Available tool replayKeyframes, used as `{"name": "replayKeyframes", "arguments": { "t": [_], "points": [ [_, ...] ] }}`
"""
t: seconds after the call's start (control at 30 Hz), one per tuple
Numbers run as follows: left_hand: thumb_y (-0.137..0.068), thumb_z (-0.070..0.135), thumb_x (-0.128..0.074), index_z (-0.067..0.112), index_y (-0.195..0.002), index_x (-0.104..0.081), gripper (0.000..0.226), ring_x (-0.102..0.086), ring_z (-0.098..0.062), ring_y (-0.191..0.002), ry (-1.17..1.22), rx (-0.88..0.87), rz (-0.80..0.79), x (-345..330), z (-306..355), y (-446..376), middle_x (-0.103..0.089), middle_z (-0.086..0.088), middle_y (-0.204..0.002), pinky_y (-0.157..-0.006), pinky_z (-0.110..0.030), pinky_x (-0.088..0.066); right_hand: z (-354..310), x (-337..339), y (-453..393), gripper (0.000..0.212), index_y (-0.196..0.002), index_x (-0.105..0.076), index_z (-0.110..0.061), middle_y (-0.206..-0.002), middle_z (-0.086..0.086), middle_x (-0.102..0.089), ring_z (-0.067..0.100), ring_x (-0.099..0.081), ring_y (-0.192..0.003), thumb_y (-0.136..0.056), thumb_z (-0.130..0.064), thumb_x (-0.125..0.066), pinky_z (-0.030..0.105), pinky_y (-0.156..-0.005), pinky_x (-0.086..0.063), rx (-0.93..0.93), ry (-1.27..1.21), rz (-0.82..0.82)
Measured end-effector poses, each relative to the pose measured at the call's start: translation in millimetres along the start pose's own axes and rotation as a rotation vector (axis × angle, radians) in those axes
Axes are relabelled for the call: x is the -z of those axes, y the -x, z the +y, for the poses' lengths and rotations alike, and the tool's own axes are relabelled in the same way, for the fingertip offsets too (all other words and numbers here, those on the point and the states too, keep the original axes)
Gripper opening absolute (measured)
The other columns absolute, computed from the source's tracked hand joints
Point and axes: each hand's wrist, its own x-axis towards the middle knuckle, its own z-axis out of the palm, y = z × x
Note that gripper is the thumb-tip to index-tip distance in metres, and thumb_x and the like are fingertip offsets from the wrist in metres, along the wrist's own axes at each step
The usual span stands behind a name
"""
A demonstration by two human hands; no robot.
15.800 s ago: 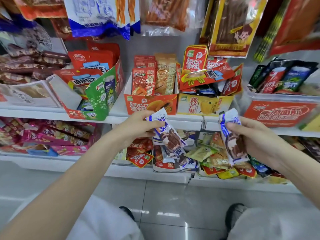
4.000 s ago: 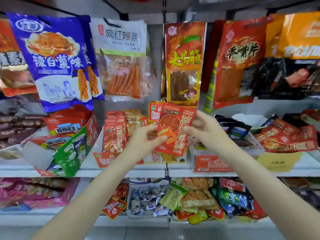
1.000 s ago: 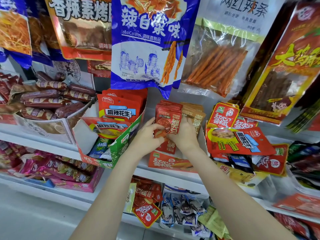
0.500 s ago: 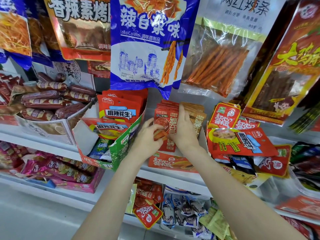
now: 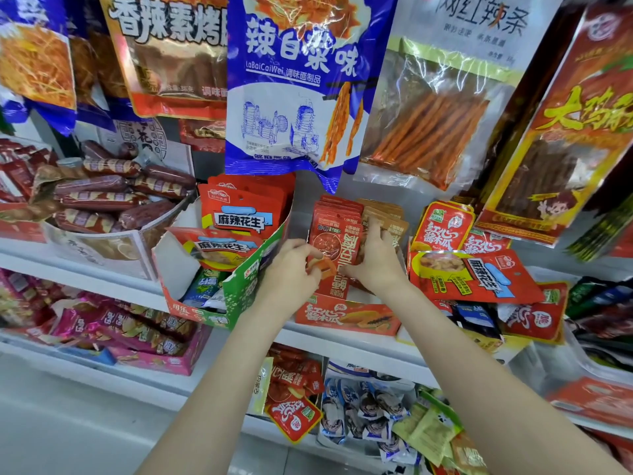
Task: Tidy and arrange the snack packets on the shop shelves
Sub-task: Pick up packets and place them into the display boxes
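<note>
Red snack packets (image 5: 334, 234) stand upright, long axis vertical, in an orange display box (image 5: 346, 313) on the middle shelf (image 5: 342, 341), directly ahead of both hands. Left hand (image 5: 291, 269) pinches the front packet's lower edge; right hand (image 5: 373, 258) presses spread fingers against the brown stack (image 5: 387, 217) beside it, slightly nearer. Two stacks, two hands; the number of packets cannot be told.

- My right hand (image 5: 371, 260) covers the lower tan foil packets (image 5: 387, 217); I can't read them.
- Frame top crops the hanging blue-and-white noodle bag (image 5: 291, 80).
- Bottom-right green sachets (image 5: 424, 430) look blurred.
</note>
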Motion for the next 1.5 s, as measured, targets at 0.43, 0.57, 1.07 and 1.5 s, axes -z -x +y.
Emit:
{"name": "replayKeyframes", "arguments": {
  "t": [0.43, 0.57, 1.07, 1.5],
  "points": [
    [-0.087, 0.000, -0.050, 0.015, -0.093, -0.066, 0.022, -0.055, 0.000, -0.078, 0.091, -0.119, 0.443, 107.6, -49.4, 88.9, -0.061, 0.007, -0.088, -0.069, -0.010, -0.042, -81.4, 14.4, 83.4, 0.052, -0.128, -0.048, -0.013, -0.122, 0.002, -0.052, 0.001, -0.045, -0.106, -0.080, -0.018, -0.069, 0.013, -0.096, -0.037, 0.632, -0.046, 0.002],
    [-0.084, 0.000, -0.051, 0.013, -0.102, -0.067, 0.027, -0.054, -0.022, -0.099, -0.009, -0.057, 0.448, 123.9, -88.0, 92.5, -0.061, -0.001, -0.103, -0.085, -0.021, -0.035, -135.7, -12.8, 72.3, 0.036, -0.124, -0.053, -0.010, -0.118, -0.001, -0.060, 0.009, -0.055, -0.106, -0.088, -0.008, -0.057, 0.015, -0.093, -0.040, 0.824, 0.178, -0.418],
    [-0.086, 0.000, -0.049, 0.020, -0.121, -0.057, 0.041, -0.039, 0.004, -0.108, 0.182, -0.091, 0.224, 122.5, -115.9, 50.8, -0.042, 0.008, -0.119, -0.090, 0.000, -0.029, -181.0, -55.3, 4.2, 0.075, -0.144, -0.028, -0.030, -0.151, -0.004, -0.028, 0.017, -0.028, -0.137, -0.080, -0.047, -0.065, 0.032, -0.111, -0.025, 0.479, 0.812, -0.987],
    [-0.085, 0.005, -0.051, 0.025, -0.116, -0.060, 0.038, -0.038, 0.008, -0.104, 0.231, -0.075, 0.198, 123.1, -114.4, 53.3, -0.041, 0.011, -0.116, -0.090, -0.013, -0.034, -162.5, -68.7, -1.6, 0.018, -0.075, -0.048, -0.019, -0.074, -0.004, -0.048, 0.020, -0.048, -0.077, -0.078, -0.017, -0.066, 0.028, -0.055, -0.034, 0.561, 0.815, -0.762]
  ]
}}
